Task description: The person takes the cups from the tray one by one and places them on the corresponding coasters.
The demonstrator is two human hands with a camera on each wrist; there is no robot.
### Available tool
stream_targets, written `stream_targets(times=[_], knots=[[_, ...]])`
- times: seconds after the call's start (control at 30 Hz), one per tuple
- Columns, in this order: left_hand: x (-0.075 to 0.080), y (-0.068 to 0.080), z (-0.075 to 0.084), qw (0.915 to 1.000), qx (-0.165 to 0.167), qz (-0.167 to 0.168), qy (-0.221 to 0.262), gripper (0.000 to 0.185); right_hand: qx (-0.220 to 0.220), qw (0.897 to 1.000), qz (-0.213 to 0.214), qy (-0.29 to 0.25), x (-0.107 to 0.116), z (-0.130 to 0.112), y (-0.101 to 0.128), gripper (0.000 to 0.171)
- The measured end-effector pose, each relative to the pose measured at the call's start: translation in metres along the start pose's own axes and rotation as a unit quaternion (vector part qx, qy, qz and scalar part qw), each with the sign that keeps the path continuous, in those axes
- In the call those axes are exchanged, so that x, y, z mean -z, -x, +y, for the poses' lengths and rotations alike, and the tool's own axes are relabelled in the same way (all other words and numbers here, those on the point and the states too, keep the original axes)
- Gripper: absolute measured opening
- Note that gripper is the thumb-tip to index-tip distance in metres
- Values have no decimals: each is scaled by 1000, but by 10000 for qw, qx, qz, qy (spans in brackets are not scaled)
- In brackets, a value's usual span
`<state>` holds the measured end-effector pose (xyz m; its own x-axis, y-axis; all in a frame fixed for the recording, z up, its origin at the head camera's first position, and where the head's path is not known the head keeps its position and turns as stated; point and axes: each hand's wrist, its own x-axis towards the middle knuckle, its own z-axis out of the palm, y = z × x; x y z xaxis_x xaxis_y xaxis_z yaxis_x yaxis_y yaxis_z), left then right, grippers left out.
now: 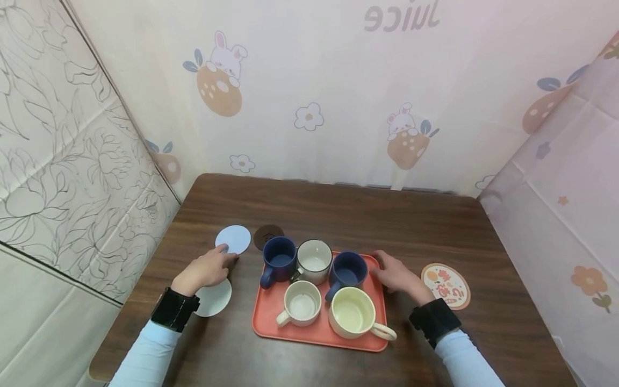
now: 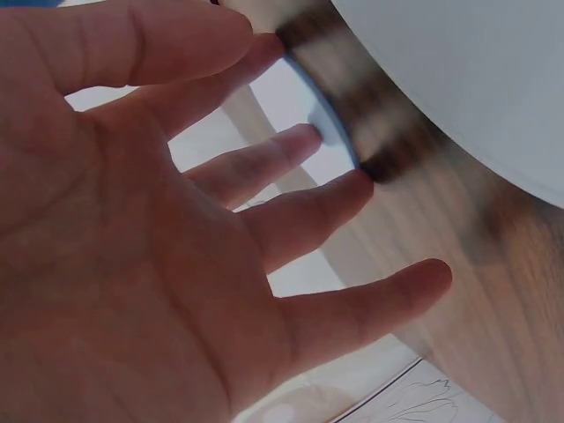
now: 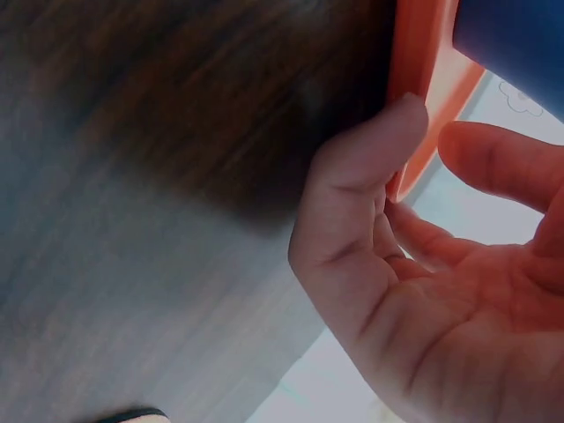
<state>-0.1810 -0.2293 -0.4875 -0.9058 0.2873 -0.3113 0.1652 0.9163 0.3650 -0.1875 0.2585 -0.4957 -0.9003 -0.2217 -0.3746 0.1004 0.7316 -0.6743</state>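
My left hand reaches over the left of the table, fingers fairly straight, fingertips on the pale blue round coaster. Under its wrist side lies a pale green-white coaster. On the right, my right hand holds the right rim of a red tray; in the right wrist view, curled fingers meet the rim's outside. The tray carries a navy mug, a dark-rimmed white mug, a second navy mug, a cream cup and a large pale yellow mug.
A dark brown coaster lies behind the tray's left corner. Right of my right hand sits a patterned orange-edged coaster. The brown wooden table meets a printed curtain along its back edge.
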Motion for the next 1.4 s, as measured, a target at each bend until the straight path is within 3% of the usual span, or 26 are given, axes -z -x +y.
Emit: stream_targets(times=[0.2,0.57,0.77,1.13,1.4], knots=[[3,-4,-3,9997,-238,13,65,50,124,9996,164,-204,-6,2,2,53],[7,-11,-9,9998,-159,8,105,54,65,9994,185,-299,-7,2,5,48],[7,-24,-16,9995,-294,32,105,55,66,9986,292,-434,-12,6,6,46],[22,-63,-28,9990,-453,22,6,56,302,9976,391,-480,-12,9,5,45],[23,-69,-30,9993,-356,118,29,58,325,9975,374,-495,-14,11,8,46]])
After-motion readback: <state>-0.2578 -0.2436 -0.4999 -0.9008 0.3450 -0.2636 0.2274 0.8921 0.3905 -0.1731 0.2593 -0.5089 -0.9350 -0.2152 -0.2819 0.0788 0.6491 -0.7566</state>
